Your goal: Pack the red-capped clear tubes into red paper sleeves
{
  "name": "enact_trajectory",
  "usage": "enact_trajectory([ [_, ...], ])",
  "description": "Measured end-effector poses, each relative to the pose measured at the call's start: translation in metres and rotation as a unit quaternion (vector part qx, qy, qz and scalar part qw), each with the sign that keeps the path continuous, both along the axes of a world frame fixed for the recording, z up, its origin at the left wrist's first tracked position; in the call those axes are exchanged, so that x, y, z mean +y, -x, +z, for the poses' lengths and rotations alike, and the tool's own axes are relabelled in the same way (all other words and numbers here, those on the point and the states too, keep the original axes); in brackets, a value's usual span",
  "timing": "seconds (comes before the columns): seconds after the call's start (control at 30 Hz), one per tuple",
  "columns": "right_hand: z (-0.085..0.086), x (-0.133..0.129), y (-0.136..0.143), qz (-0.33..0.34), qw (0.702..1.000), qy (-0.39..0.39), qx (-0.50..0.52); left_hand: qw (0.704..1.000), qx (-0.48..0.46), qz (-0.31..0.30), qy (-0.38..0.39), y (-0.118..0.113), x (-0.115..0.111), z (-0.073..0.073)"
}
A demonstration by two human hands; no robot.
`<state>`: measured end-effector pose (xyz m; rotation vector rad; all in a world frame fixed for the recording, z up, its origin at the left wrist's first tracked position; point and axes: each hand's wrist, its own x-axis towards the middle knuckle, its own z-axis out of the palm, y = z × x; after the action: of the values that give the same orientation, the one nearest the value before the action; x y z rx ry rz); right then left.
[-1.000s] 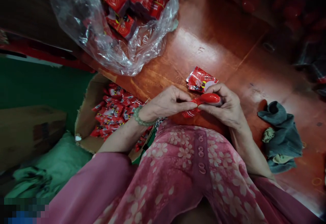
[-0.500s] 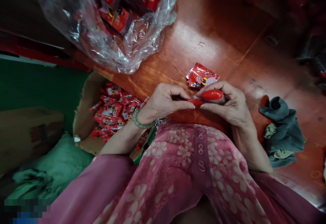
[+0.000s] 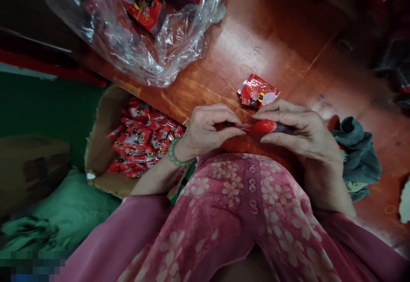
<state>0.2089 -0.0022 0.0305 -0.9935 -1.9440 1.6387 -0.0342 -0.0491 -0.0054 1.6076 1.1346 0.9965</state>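
Note:
My left hand (image 3: 211,130), with a green bead bracelet on its wrist, pinches a small red packet whose printed side is mostly hidden by the fingers. Facing it, my right hand (image 3: 293,130) has its thumb and fingers closed round a glossy red object (image 3: 265,127) with a dark rear end. The object's front end meets the packet between the two hands. Just beyond my right fingertips, a small stack of flat red packets (image 3: 259,92) lies on the reddish table (image 3: 198,96).
A clear plastic bag (image 3: 160,68) with bundled red packets lies at the upper left. Below the table's left edge stands a cardboard box (image 3: 101,124) of filled red packets (image 3: 141,139). A dark green cloth (image 3: 360,154) rests at the right.
My right hand has shifted slightly right and its fingers are straighter. The red object now points lengthwise at the packet, its dark end showing more. The view has shifted a little.

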Motion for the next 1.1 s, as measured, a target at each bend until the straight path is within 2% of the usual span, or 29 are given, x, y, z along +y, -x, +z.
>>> enact_trajectory([
  [0.23,-0.001,0.012,-0.003,0.120,0.991,-0.020,-0.049,0.998,-0.012,-0.026,0.053,0.000,0.000,-0.001],
  [0.37,0.001,0.019,-0.002,0.208,0.968,-0.065,-0.126,0.997,0.001,-0.044,0.057,-0.002,0.000,-0.001],
  [0.47,0.002,0.021,0.001,0.241,0.952,-0.079,-0.170,0.998,0.014,-0.046,0.038,-0.002,0.000,-0.003],
  [0.77,0.006,0.028,0.010,0.258,0.949,-0.068,-0.170,0.994,0.074,-0.079,-0.014,0.001,-0.001,-0.003],
  [1.1,0.002,0.031,0.016,0.214,0.959,0.023,-0.184,0.979,0.018,-0.131,0.153,0.004,0.006,-0.002],
])
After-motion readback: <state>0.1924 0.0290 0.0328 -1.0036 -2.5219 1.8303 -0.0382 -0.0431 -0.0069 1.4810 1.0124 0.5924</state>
